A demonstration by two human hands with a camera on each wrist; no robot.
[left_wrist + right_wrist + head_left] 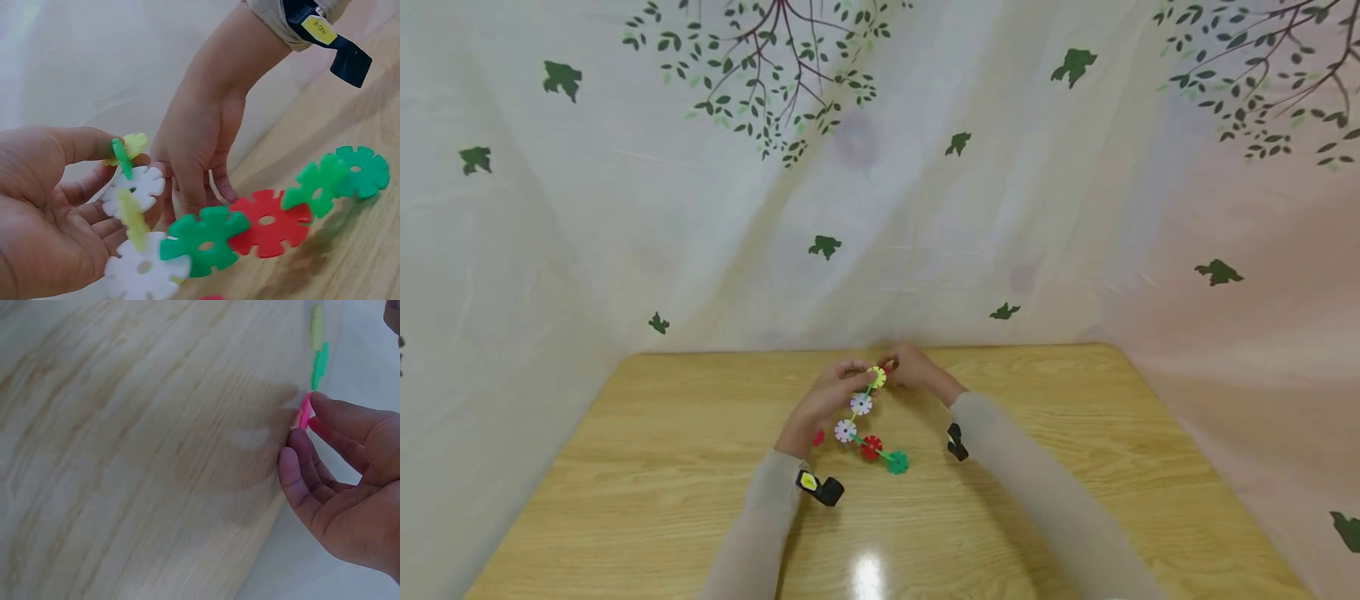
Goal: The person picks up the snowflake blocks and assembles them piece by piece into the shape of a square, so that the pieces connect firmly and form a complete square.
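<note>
A chain of flower-shaped plastic discs, linked at their slots, runs between and below both hands. Thumb and fingers of my left hand (826, 398) pinch its upper end at a yellow disc (135, 146) with a green disc (122, 159) slotted across it. From there hang two white discs (147, 267), then a green disc (206, 242), a red disc (270, 223) and more green ones (362, 172). With its fingertips, my right hand (913, 368) pinches a pink disc (305, 411), seen edge-on in the right wrist view, close to a green disc (320, 365).
A pink piece (818, 437) shows beside the left wrist in the head view. The wooden table (647, 467) ends just behind the hands, against a pale curtain (887, 208) with leaf prints. Each sleeve carries a black wrist camera (829, 490).
</note>
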